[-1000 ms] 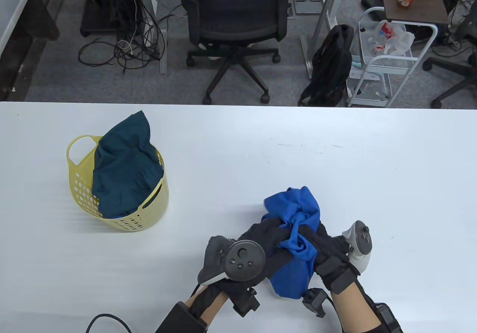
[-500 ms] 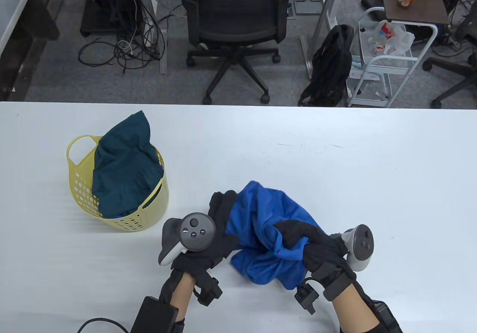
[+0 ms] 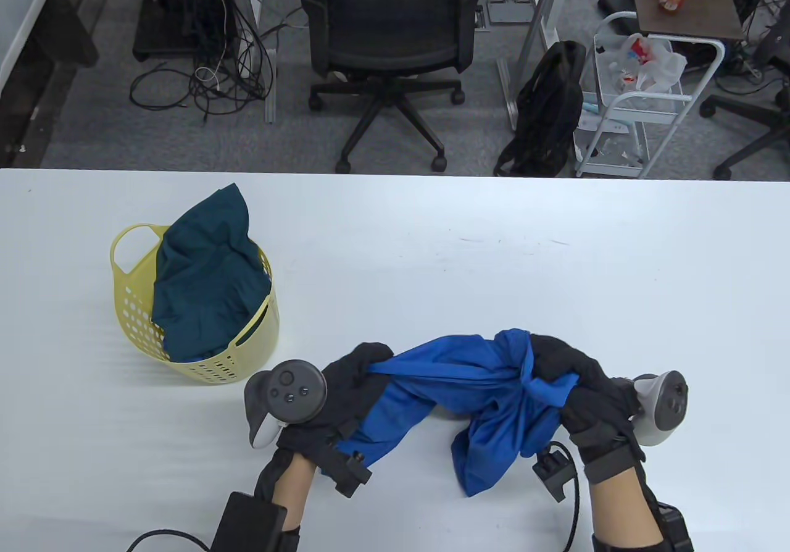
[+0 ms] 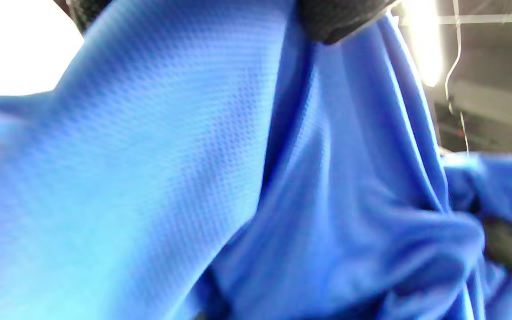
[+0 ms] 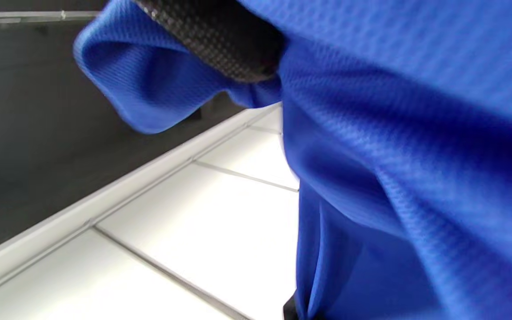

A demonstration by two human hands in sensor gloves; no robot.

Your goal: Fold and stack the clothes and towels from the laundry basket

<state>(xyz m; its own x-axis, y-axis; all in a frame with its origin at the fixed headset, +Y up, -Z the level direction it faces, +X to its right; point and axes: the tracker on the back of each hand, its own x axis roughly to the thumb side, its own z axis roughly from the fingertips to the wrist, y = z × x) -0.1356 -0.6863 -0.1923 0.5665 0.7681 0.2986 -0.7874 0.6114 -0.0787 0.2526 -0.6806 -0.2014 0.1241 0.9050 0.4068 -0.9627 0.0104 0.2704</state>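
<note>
Well to the left of both hands and farther from the person, a pale yellow perforated plastic laundry basket (image 3: 196,323) stands on the white table (image 3: 494,255), a dark teal crumpled garment (image 3: 207,280) heaped in it and rising past the rim.

The left hand (image 3: 349,391), in a black sensor glove with a grey tracker on its back, grips one end of a bright blue mesh-knit garment (image 3: 469,385); in the left wrist view the blue cloth (image 4: 238,178) fills nearly everything, with a black fingertip (image 4: 336,22) pressed into it at the top edge.

The blue garment spans from one hand to the other, pulled into a loose band, with folds drooping toward the person below the right hand.

The right hand (image 3: 577,385) (gloved likewise, tracker on its outer side) clutches a bunched knot of the cloth. The right wrist view shows a black finger (image 5: 220,40) wrapped by blue fabric (image 5: 416,155).

The hands are held apart.
</note>
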